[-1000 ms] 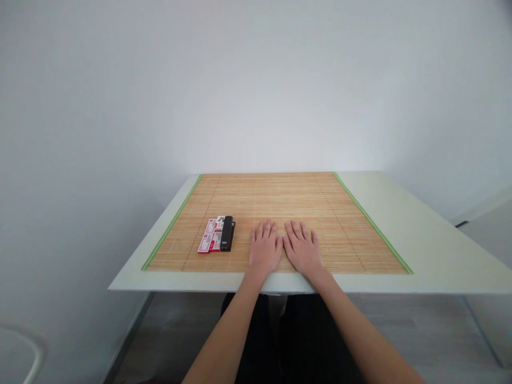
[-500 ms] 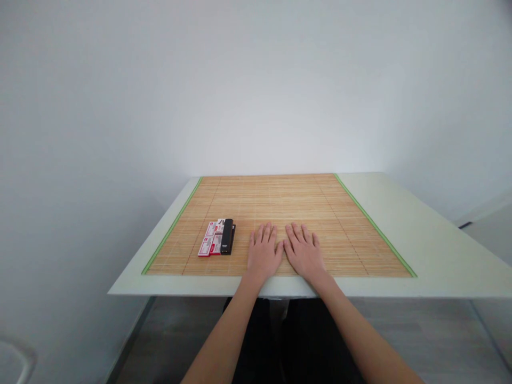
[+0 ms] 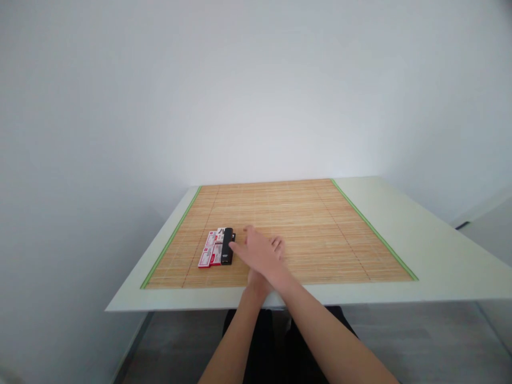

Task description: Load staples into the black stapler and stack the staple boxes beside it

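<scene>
A black stapler (image 3: 226, 249) lies lengthwise on the bamboo mat (image 3: 276, 205), left of my hands. Against its left side sit several small red-and-white boxes (image 3: 205, 257). My right hand (image 3: 259, 253) crosses over the left one and points toward the stapler, thumb and fingers apart, holding nothing. Its thumb tip is close to the stapler's right side; whether they touch I cannot tell. Mostly covered by it, my left hand (image 3: 277, 246) rests low over the mat, its visible fingertips spread and nothing seen in them. A small dark piece shows behind the stapler's right edge.
The mat has green side edges and lies on a white table (image 3: 400, 229). A white wall (image 3: 264, 96) stands behind the table, and another closes off the left. The table's front edge runs just before my legs.
My right hand has lifted off the mat and swung left across my left hand toward the stapler. The left hand has shifted slightly and is now mostly covered. The view has tilted a little.
</scene>
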`<state>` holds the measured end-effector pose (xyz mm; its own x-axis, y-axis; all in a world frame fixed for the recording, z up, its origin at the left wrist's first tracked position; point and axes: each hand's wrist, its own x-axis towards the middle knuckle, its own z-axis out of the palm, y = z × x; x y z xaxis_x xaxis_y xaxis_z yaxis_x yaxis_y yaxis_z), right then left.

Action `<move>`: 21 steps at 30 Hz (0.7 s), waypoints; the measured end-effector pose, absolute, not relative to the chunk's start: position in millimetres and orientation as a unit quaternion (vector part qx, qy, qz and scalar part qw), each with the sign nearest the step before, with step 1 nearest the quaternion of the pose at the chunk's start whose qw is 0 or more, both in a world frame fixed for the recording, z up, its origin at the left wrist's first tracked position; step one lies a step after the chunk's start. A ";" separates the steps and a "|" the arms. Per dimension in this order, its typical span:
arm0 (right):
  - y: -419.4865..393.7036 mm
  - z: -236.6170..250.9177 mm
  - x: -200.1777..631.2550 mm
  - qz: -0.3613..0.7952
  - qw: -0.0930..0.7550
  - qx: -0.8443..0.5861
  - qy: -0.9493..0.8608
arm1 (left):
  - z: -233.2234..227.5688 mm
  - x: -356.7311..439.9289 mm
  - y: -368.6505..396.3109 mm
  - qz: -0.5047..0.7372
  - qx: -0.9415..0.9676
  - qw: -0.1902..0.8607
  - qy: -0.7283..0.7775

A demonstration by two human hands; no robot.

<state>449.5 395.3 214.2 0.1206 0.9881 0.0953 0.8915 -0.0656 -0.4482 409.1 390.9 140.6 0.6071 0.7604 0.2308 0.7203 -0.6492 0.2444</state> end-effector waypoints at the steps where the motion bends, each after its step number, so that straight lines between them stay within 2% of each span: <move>1: 401.1 215.0 433.1 0.131 0.203 -0.713 -0.658 | 138.7 408.9 394.2 0.155 0.899 0.069 0.404; 4: 419.6 217.8 402.9 0.174 0.197 -0.683 -0.681 | 137.5 406.3 401.5 0.147 0.914 0.085 0.369; 7: 436.4 221.7 406.8 0.174 0.192 -0.669 -0.696 | 141.6 402.0 398.3 0.149 0.922 0.097 0.345; 13: 454.2 229.5 496.0 0.130 0.167 -0.646 -0.734 | 162.2 398.9 375.9 0.243 0.888 0.138 0.365; 17: 447.7 230.1 567.7 0.118 0.151 -0.612 -0.767 | 177.1 395.6 371.2 0.298 0.845 0.123 0.427; 21: 433.9 223.4 604.4 0.111 0.153 -0.578 -0.794 | 183.0 392.3 368.6 0.343 0.784 0.085 0.510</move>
<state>604.4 433.9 223.4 -0.2840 0.9519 0.1147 0.8840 0.3063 -0.3531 392.3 368.6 183.0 0.2446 0.8581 0.4515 0.7413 -0.4656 0.4833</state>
